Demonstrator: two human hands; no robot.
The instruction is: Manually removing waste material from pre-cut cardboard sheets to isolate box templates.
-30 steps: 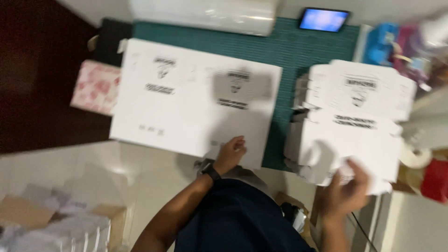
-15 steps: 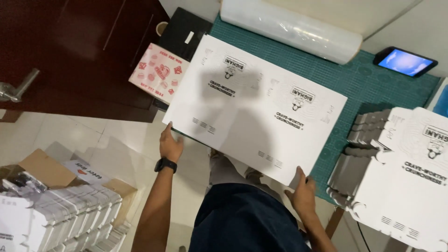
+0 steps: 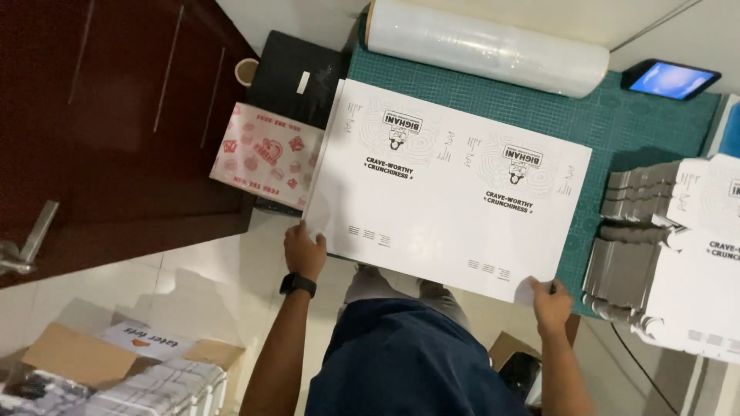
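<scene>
Head view: one large white printed cardboard sheet lies flat on the green mat of the bench, overhanging its near edge. Two hands pinch it: the left hand closed on the near left corner, the right hand on the near right corner. One roll of clear film lies along the far edge; one stack of folded sheets sits at the right edge.

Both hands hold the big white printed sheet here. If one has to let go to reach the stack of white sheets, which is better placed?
Probably the right hand: it grips the printed sheet at its near right corner, closer to the stack. The left hand holds the far-left corner.
</scene>
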